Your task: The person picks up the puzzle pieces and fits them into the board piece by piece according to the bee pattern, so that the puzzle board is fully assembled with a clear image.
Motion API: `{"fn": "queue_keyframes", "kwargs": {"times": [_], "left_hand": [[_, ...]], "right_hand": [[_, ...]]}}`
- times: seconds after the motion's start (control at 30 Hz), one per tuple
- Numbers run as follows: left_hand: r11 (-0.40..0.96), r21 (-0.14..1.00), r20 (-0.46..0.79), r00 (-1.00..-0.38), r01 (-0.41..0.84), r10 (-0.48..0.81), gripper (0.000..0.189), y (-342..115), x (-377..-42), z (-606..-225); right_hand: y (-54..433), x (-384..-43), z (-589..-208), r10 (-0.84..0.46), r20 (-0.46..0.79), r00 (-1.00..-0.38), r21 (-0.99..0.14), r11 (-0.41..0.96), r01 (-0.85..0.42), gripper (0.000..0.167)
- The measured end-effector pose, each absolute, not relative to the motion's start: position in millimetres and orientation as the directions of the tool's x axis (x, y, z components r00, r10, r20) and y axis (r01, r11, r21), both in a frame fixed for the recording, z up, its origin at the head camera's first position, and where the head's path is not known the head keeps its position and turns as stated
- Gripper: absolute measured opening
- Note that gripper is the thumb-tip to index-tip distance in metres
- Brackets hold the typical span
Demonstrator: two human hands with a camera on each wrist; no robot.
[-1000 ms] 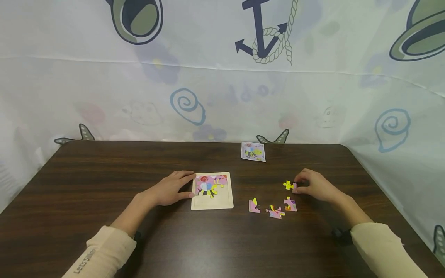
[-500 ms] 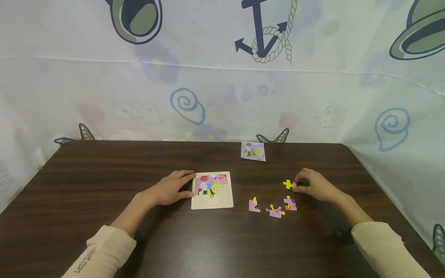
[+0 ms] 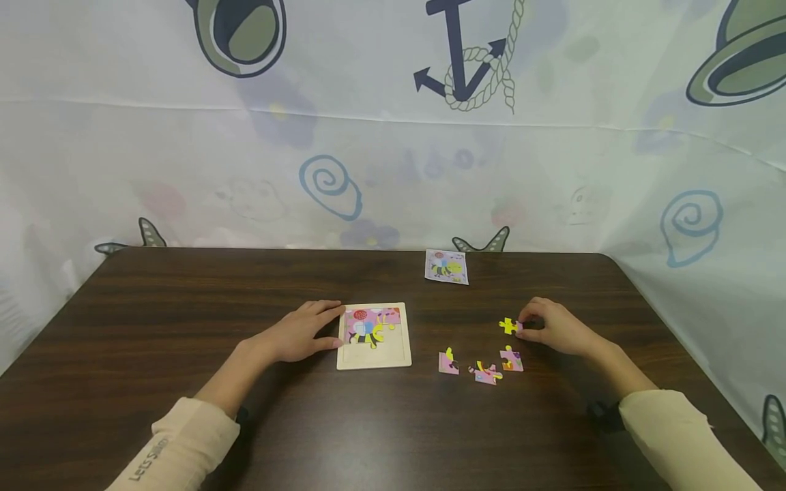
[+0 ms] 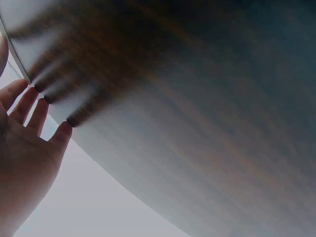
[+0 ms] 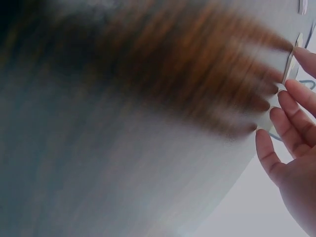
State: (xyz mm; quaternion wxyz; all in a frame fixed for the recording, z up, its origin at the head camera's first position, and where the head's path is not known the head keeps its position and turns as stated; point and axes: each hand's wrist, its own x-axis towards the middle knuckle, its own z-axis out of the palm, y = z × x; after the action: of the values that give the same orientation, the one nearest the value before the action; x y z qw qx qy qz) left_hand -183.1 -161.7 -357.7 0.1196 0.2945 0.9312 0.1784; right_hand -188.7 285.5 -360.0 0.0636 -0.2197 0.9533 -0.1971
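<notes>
A square wooden puzzle board [image 3: 374,359] lies on the table, its upper part filled with joined pieces of a bee picture. At its left edge rests my left hand [image 3: 305,333], thumb and fingers spread and touching the frame. In the left wrist view the left hand's fingers [image 4: 58,136] reach down to the tabletop. Off to the right, my right hand [image 3: 559,329] pinches a yellow and pink puzzle piece [image 3: 509,326] by its right end, thumb and index finger on it. The piece shows edge-on in the right wrist view, between the right hand's fingertips [image 5: 291,85].
Three loose puzzle pieces lie between board and right hand: a left one [image 3: 448,363], a middle one [image 3: 486,374] and a right one [image 3: 511,360]. A printed bee picture card [image 3: 446,266] lies near the back edge of the dark wooden table [image 3: 368,429]. Behind hangs a patterned cloth [image 3: 381,177].
</notes>
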Motion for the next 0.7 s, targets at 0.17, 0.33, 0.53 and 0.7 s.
{"fn": "queue_keyframes", "kwargs": {"times": [0.17, 0.33, 0.53, 0.7], "left_hand": [[0.762, 0.403, -0.117, -0.797, 0.507, 0.592, 0.064, -162.3, -183.2, -358.0], [0.762, 0.398, -0.117, -0.796, 0.51, 0.593, 0.064, -162.1, -184.2, -359.7], [0.765, 0.401, -0.118, -0.8, 0.504, 0.589, 0.064, -162.1, -183.9, -360.0], [0.764, 0.401, -0.116, -0.799, 0.506, 0.59, 0.064, -162.2, -183.9, -360.1]], "right_hand": [[284.3, -188.9, -359.5, -0.439, -0.043, -0.897, -0.411, 0.826, -0.385, 0.016], [284.2, -189.6, -359.5, -0.438, -0.051, -0.897, -0.417, 0.826, -0.38, 0.016], [284.5, -190.1, -360.3, -0.444, -0.044, -0.895, -0.422, 0.82, -0.386, 0.017], [282.5, -190.3, -357.5, -0.42, -0.062, -0.905, -0.448, 0.822, -0.351, 0.017]]}}
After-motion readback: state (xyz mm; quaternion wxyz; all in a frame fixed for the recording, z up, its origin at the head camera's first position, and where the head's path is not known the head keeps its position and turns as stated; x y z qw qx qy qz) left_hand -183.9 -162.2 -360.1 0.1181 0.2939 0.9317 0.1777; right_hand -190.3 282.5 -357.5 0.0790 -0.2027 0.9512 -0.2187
